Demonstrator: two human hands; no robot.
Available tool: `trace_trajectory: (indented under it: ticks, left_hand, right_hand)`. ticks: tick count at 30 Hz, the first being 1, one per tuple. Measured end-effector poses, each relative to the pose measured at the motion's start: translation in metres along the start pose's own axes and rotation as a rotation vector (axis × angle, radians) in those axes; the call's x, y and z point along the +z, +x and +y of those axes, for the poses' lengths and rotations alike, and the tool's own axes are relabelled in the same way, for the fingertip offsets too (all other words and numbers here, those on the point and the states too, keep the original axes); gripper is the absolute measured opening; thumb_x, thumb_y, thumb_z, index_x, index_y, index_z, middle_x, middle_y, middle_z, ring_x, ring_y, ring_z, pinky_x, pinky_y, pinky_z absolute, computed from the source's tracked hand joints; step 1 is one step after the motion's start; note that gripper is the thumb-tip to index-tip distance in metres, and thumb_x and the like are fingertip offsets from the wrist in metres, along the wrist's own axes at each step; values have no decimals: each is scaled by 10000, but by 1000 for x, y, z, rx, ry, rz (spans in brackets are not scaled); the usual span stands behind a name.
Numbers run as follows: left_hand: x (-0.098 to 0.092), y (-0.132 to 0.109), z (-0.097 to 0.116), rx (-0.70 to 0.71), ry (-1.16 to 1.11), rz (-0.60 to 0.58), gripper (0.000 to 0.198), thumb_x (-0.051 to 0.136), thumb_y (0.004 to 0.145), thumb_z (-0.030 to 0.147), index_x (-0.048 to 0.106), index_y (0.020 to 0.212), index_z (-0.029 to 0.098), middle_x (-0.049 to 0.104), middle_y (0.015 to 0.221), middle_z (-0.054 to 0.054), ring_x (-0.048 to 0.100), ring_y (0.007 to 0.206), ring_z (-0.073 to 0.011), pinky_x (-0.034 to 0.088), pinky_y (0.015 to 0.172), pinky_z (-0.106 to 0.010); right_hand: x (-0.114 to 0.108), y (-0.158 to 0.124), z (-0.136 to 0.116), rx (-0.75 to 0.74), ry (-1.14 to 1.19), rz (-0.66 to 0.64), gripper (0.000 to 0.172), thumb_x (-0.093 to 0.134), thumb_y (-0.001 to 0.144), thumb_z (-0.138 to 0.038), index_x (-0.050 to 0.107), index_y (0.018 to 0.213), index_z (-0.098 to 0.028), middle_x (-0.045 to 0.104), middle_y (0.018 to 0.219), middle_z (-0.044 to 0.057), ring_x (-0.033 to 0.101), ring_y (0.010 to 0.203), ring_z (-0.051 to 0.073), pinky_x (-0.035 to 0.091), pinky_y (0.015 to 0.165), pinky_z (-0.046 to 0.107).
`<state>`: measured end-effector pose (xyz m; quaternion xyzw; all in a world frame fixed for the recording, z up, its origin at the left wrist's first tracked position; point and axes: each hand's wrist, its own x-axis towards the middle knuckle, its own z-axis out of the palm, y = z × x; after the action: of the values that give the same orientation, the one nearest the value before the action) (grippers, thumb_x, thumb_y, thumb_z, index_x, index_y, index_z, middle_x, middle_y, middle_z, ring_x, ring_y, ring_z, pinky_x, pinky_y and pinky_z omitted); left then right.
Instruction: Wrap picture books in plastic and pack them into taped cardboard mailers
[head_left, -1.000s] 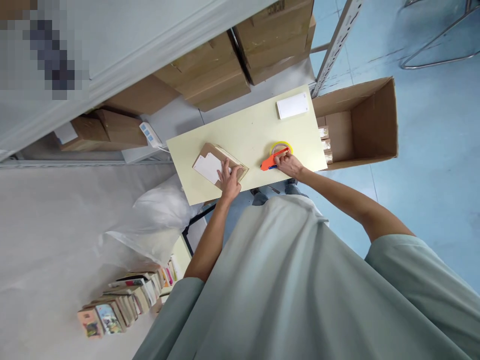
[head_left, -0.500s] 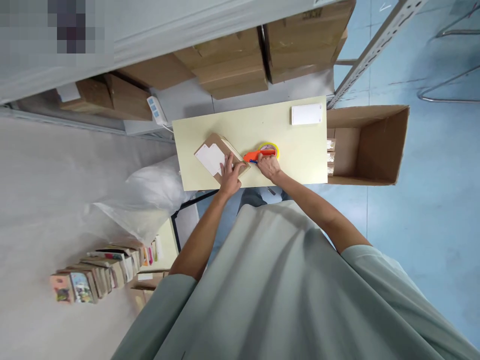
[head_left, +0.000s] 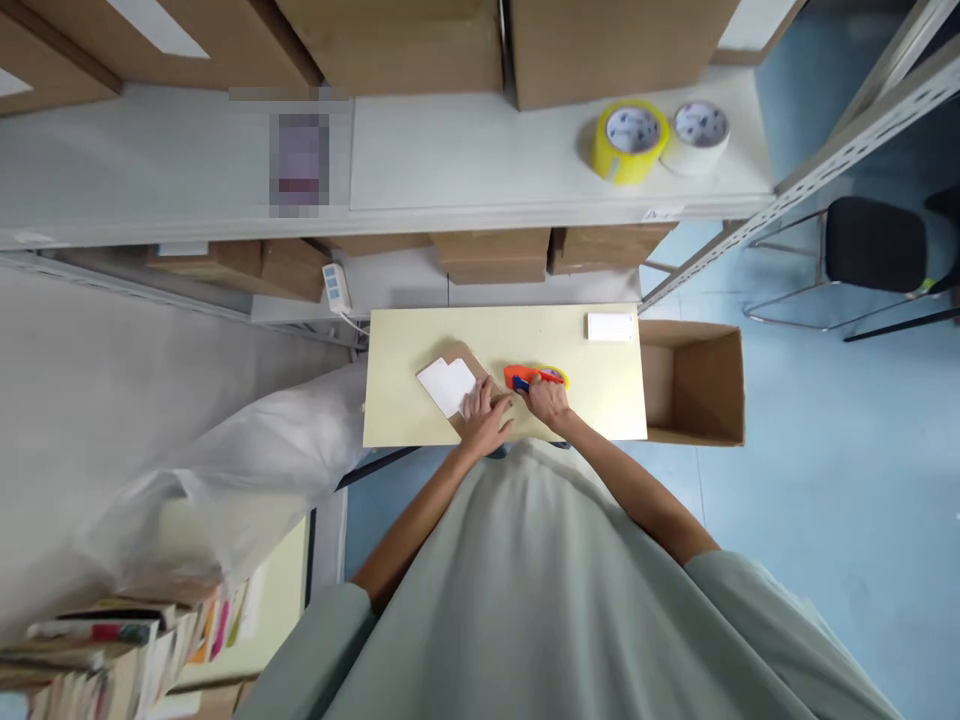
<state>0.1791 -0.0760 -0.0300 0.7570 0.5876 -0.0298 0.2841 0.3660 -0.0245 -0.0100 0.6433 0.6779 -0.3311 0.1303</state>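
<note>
On the pale yellow table [head_left: 420,325] lies a flat brown cardboard packet [head_left: 466,358], turned at an angle, with white paper [head_left: 447,386] on its top. My left hand [head_left: 486,420] rests on the packet's near right part, fingers spread, thumb towards its right edge. Just to the right, my right hand [head_left: 547,398] is closed around an orange and blue tape dispenser [head_left: 517,377] carrying a yellow-rimmed tape roll [head_left: 564,377]. The dispenser's front end is close to the packet; whether tape runs between them is too small to tell.
A small white stack [head_left: 610,327] sits at the table's back right. An open carton [head_left: 709,390] adjoins the right end. Above the back edge, a shelf [head_left: 465,150] bears yellow tape [head_left: 630,150] and white tape [head_left: 697,140]. Plastic sheeting [head_left: 262,450] and books [head_left: 112,650] are at left.
My view has tilted up, showing more of the shelf, its tape rolls and a stool. My left hand stays on the packet; my right hand still grips the dispenser, its front slightly off the packet.
</note>
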Motion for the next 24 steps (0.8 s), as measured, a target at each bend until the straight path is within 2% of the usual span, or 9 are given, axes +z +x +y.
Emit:
trace_trajectory:
  ticks: [3, 6, 9, 12, 15, 18, 21, 24]
  left_hand:
    - [-13, 6, -2, -4, -67, 76, 490, 641, 1060, 336, 688, 1535, 228, 472, 1784, -209, 414, 1678, -444, 385, 1317, -667]
    - [-42, 19, -4, 47, -175, 152, 466, 599, 1058, 256, 666, 1519, 231, 666, 1582, -187, 606, 1502, -377, 451, 1261, -609]
    - [-89, 34, 1, 207, -263, 317, 421, 568, 1077, 247, 664, 1487, 248, 720, 1484, -155, 649, 1426, -339, 487, 1223, -550]
    - [-151, 52, 11, 398, -287, 496, 393, 556, 1105, 257, 663, 1483, 268, 731, 1438, -134, 663, 1388, -312, 492, 1223, -522]
    - [-214, 72, 19, 512, -283, 650, 412, 565, 1104, 242, 642, 1508, 265, 676, 1519, -144, 622, 1458, -309, 484, 1253, -520]
    - [-268, 89, 18, 560, -274, 752, 439, 549, 1089, 196, 631, 1516, 262, 637, 1576, -143, 580, 1513, -308, 463, 1289, -524]
    - [-305, 97, 8, 544, -253, 805, 433, 564, 1068, 186, 648, 1486, 257, 664, 1543, -133, 598, 1480, -311, 468, 1286, -524]
    - [-326, 90, -9, 513, -233, 817, 402, 556, 1073, 204, 671, 1456, 249, 680, 1520, -128, 608, 1453, -313, 467, 1282, -521]
  right_hand:
    - [-15, -16, 6, 88, -13, 94, 603, 427, 1208, -514, 602, 1479, -4, 814, 1220, 292, 815, 1150, 360, 578, 953, 394]
    - [-38, -33, 3, 160, 14, 177, 565, 460, 1195, -533, 599, 1462, -55, 817, 1239, 262, 820, 1144, 367, 580, 906, 378]
    - [-75, -45, -13, 182, 37, 278, 508, 501, 1167, -491, 573, 1450, -75, 829, 1174, 238, 823, 1089, 385, 584, 877, 396]
    - [-125, -46, -36, 95, 68, 470, 529, 528, 1127, -457, 508, 1502, -83, 824, 1161, 228, 811, 1046, 405, 599, 854, 429]
    - [-181, -29, -65, -43, 72, 650, 577, 489, 1129, -452, 440, 1544, -53, 800, 1177, 262, 790, 994, 429, 615, 852, 504]
    - [-234, 5, -95, -208, 20, 801, 484, 403, 1169, -414, 462, 1488, -55, 776, 1201, 276, 761, 1098, 437, 589, 996, 585]
    - [-275, 45, -122, -272, -56, 878, 448, 362, 1193, -386, 493, 1468, -57, 775, 1198, 265, 727, 1197, 420, 495, 1161, 631]
    - [-298, 84, -140, -237, -120, 901, 480, 365, 1193, -362, 491, 1510, -24, 773, 1242, 285, 704, 1267, 404, 440, 1226, 620]
